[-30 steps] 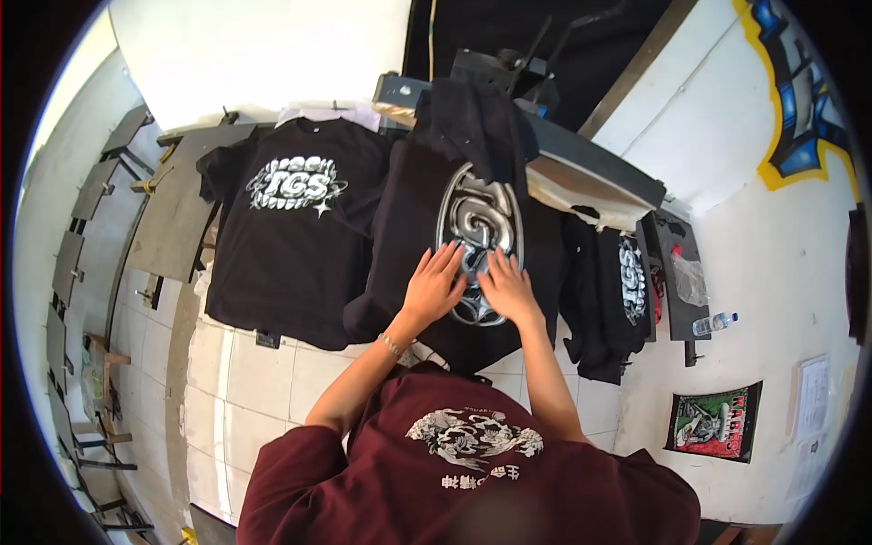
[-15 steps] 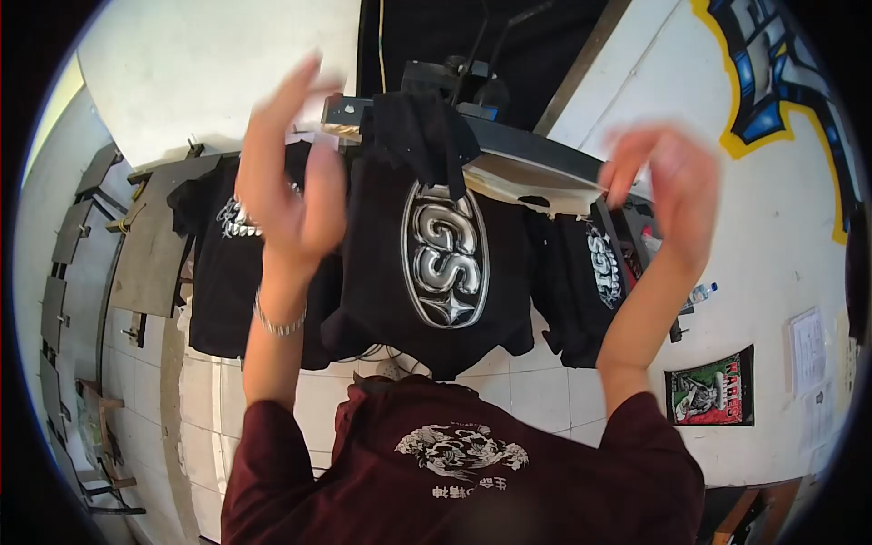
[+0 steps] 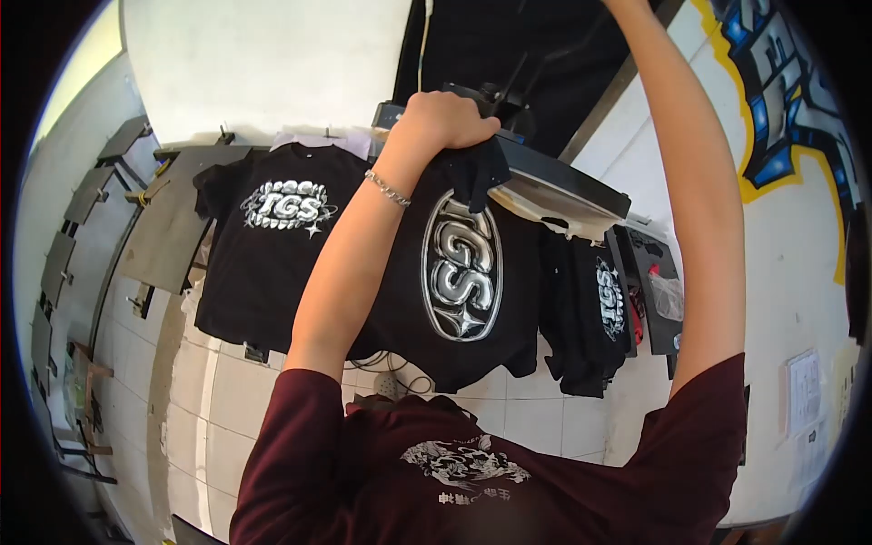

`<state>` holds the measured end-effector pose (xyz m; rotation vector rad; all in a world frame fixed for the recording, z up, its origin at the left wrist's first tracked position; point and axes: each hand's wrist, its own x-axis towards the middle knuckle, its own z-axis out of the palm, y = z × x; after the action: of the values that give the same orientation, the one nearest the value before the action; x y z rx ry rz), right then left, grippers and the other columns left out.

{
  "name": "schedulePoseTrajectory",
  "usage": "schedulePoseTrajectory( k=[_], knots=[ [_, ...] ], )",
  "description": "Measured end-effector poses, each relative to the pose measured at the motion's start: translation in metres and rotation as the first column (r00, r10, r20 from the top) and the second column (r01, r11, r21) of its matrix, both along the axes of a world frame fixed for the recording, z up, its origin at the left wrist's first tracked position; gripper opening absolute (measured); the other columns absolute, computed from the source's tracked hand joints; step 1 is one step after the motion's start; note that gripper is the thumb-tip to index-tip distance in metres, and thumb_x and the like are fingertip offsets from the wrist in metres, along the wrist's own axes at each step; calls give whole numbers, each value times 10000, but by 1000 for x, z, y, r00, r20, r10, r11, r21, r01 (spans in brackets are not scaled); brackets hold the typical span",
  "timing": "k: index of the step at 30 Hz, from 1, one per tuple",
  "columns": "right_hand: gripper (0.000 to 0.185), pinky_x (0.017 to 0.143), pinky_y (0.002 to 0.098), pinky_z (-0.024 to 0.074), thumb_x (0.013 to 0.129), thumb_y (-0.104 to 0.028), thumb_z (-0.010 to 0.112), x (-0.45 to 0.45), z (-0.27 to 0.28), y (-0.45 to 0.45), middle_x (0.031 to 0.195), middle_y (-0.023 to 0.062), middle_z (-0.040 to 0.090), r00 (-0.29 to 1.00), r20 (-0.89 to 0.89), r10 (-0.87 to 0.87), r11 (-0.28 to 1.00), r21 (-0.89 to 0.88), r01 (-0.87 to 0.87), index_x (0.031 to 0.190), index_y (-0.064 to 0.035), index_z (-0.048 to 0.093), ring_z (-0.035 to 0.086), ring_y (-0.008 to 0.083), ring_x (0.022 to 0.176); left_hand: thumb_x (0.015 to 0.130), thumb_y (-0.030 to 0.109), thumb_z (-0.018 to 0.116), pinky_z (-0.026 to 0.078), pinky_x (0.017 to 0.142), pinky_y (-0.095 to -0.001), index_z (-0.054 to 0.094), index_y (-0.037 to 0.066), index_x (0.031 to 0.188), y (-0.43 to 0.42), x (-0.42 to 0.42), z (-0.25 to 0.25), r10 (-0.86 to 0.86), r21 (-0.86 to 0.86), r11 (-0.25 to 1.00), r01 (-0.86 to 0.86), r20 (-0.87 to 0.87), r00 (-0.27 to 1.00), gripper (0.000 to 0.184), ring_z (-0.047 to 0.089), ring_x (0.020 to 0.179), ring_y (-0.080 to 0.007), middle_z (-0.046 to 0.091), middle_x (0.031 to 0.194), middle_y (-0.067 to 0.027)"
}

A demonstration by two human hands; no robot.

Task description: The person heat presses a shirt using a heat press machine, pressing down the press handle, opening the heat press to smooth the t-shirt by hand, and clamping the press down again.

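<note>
My left hand (image 3: 447,120) is closed over the front bar of a dark machine (image 3: 563,174), where a black cloth (image 3: 483,177) hangs down. Its fingers curl away from me, so what lies inside them is hidden. Below it, a black T-shirt (image 3: 522,318) with a silver oval "TGS" print (image 3: 461,265) is laid out, print facing up. My right arm (image 3: 695,182) stretches up past the top edge of the view, and the hand itself is out of sight.
To the left lies another black T-shirt (image 3: 263,291) with a white TGS print. A third black garment (image 3: 572,318) is on the right. Several grey boards (image 3: 168,213) line the left side. A clear plastic bag (image 3: 668,298) sits at right; cables (image 3: 413,374) lie on the floor.
My left hand has moved right and closed at the bar with the black cloth. My right hand has risen out of view. The camera has shifted slightly, uncovering the left shirt's print.
</note>
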<state>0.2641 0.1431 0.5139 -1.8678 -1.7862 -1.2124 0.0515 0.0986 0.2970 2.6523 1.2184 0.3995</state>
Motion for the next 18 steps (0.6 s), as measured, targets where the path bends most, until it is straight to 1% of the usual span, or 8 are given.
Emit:
schedulePoseTrajectory(
  k=[2, 3, 6, 7, 8, 12, 13, 18],
  knots=[
    [496, 978, 519, 511, 1051, -408, 358, -2, -5, 3, 1361, 221, 644, 986, -161, -41, 994, -110, 24, 1354, -118, 623, 642, 437, 1162, 944, 583, 420, 528, 994, -461, 781, 46, 1127, 3, -2, -4, -25, 44, 999, 24, 36, 999, 672, 694, 1132, -402, 734, 1174, -236],
    [549, 864, 503, 556, 1069, -408, 308, 25, -4, 26, 1193, 258, 717, 983, 180, 19, 999, -49, -11, 1204, -35, 688, 713, 425, 935, 942, 582, 424, 528, 997, -459, 780, 45, 1132, 5, 1, -6, -21, 62, 998, 19, 38, 999, 671, 693, 1136, -400, 734, 1177, -236],
    [610, 677, 451, 574, 1076, -391, 288, -2, 22, 1, 981, 266, 753, 830, -554, -64, 918, -358, -168, 1047, 43, 715, 682, 357, 660, 886, 600, 499, 530, 1013, -442, 763, 57, 1197, 9, 12, -2, -4, 52, 999, 4, -15, 1000, 679, 685, 1177, -376, 723, 1233, -216],
    [651, 496, 400, 516, 1069, -383, 275, 3, 25, 2, 829, 276, 742, 727, -686, -28, 869, -376, -322, 977, 90, 713, 538, 300, 453, 866, 598, 522, 534, 1014, -432, 751, 67, 1233, 13, 14, 6, -32, 18, 999, 34, -77, 996, 685, 680, 1200, -355, 713, 1271, -200],
    [640, 389, 334, 390, 1024, -428, 304, 5, 31, 6, 627, 187, 661, 635, -760, -139, 843, -427, -326, 818, 38, 692, 426, 220, 394, 846, 595, 545, 538, 1015, -421, 739, 76, 1270, 19, 15, 15, -63, -17, 998, 61, -133, 989, 697, 675, 1223, -335, 704, 1309, -185],
    [425, 574, 291, 518, 1003, -387, 502, 24, 53, 4, 905, 165, 787, 710, -673, -207, 779, -552, -296, 999, 1, 676, 595, 152, 537, 735, 817, 636, 524, 1049, -422, 725, 28, 1272, 47, 17, 16, -14, -79, 997, 14, 9, 1000, 958, 672, 1230, -344, 706, 1293, -208],
    [419, 419, 250, 413, 976, -432, 523, 17, 48, 3, 959, 156, 796, 707, -669, -230, 794, -549, -261, 1064, -55, 682, 560, 92, 498, 684, 945, 571, 506, 1055, -461, 740, -66, 1163, 59, 20, -4, -59, -11, 998, 60, 84, 995, 1131, 669, 1197, -410, 699, 1225, -298],
    [448, 593, 341, 545, 930, -449, 547, -7, 45, -4, 973, 56, 762, 735, -607, -301, 790, -591, -164, 1188, -129, 724, 687, 164, 689, 790, 686, 655, 525, 1039, -470, 746, 39, 1233, 46, 14, -10, -13, -155, 988, 23, 68, 998, 789, 671, 1221, -371, 692, 1311, -214]
  ],
)
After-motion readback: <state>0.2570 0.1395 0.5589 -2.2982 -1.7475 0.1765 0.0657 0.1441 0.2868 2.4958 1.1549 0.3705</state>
